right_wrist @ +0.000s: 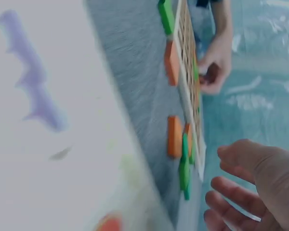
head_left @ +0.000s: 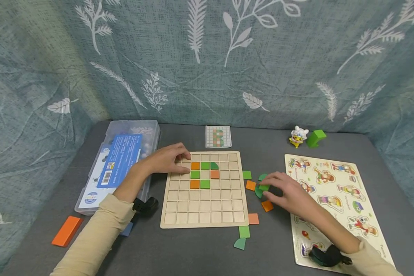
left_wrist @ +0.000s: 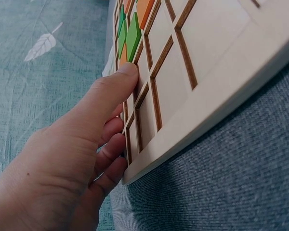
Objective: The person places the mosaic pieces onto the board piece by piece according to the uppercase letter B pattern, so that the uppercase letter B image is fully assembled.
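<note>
On a square wooden grid board (head_left: 207, 218) lie several orange and green square tiles, a salmon tile (head_left: 215, 174) and a dark green quarter-round tile (head_left: 214, 165). My left hand (head_left: 165, 159) rests at the board's upper left, thumb tip on the grid beside the tiles. The left wrist view has that thumb (left_wrist: 111, 89) lying on the cells, with the other fingertips right at the board. Over the loose tiles right of the board hovers my right hand (head_left: 289, 191), fingers spread around a green square tile (head_left: 264, 188). In the right wrist view, its fingers (right_wrist: 236, 195) are parted and hold nothing.
A printed pattern card (head_left: 218, 137) lies behind the board. A plastic case (head_left: 115, 165) and an orange block (head_left: 67, 231) are at left. A picture puzzle board (head_left: 334, 203) lies under my right forearm; behind it stand a small figurine (head_left: 298, 136) and a green block (head_left: 316, 138).
</note>
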A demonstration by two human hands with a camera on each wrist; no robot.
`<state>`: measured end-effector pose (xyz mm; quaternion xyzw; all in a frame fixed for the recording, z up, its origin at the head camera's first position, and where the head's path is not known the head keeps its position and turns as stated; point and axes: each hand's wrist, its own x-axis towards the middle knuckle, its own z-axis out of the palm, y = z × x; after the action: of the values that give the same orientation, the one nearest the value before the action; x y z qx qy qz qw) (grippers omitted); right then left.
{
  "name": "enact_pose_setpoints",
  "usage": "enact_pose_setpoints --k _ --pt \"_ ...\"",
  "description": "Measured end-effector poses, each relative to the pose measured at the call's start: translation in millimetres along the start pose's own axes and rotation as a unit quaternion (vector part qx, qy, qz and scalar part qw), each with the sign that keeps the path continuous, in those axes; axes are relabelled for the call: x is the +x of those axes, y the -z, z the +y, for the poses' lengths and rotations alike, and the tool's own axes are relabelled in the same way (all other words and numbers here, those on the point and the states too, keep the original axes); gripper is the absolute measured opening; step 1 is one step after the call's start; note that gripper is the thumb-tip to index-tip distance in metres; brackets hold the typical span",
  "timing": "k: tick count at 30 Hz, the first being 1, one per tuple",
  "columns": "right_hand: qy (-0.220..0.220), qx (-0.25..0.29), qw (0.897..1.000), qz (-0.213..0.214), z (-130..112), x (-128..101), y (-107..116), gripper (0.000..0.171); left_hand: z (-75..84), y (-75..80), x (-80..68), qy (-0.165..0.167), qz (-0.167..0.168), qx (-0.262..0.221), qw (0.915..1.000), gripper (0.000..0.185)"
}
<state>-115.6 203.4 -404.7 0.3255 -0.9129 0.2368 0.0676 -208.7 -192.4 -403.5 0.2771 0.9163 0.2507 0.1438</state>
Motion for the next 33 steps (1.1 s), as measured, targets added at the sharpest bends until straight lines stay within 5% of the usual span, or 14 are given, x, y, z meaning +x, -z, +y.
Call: enact_pose_setpoints --k 6,14,22,33 --pt "-0.007 0.003 0.999 0.039 13 -20 3 0.026 -0.8 -1.1 1.2 -0.007 0.005 -0.004 1.0 0.036" --pt "0.005 0.017 1.0 0.022 6 -28 -8 0.024 -1.7 -1.7 1.0 -0.012 0.0 -0.006 0.9999 0.037" --pt "0.11 0.032 0.993 0.018 -12 -25 -22 0.029 -0.5 3.2 4.4 -0.001 0.005 -0.001 1.0 0.038" --pt "0.293 0.048 0.954 -0.04 -43 -27 -41 0.03 0.3 0.3 1.2 0.004 0.001 -0.001 1.0 0.038"
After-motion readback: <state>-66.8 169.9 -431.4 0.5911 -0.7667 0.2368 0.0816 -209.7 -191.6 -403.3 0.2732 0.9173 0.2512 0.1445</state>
